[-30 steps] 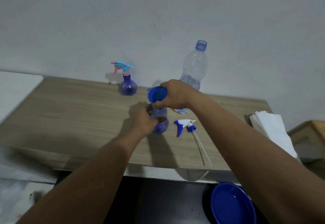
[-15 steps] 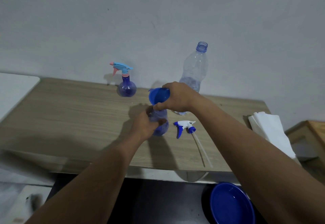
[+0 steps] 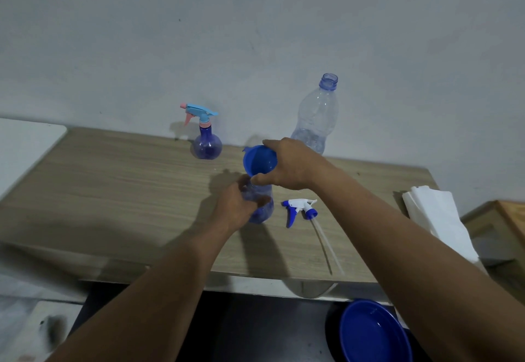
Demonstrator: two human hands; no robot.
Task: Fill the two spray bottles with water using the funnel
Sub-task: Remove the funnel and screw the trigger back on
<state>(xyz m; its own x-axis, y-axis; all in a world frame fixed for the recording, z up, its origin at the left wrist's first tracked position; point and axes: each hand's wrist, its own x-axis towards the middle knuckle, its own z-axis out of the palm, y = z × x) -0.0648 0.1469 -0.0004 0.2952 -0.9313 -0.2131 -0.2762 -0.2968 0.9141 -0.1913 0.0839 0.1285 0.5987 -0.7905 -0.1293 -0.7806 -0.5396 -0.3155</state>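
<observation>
Mid-table point(image 3: 113, 191), left hand point(image 3: 237, 209) wraps its fingers round the bottle point(image 3: 265, 205) body while right hand point(image 3: 287, 167) fingers pinch the funnel point(image 3: 260, 161) rim at its neck; both likely light, thin, slick plastic, so grip body low.

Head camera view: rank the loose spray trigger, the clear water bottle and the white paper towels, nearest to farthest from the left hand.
1. Loose spray trigger, lying just right of the left hand.
2. Clear water bottle, standing upright behind and to the right.
3. White paper towels, at the far right end of the table.
</observation>
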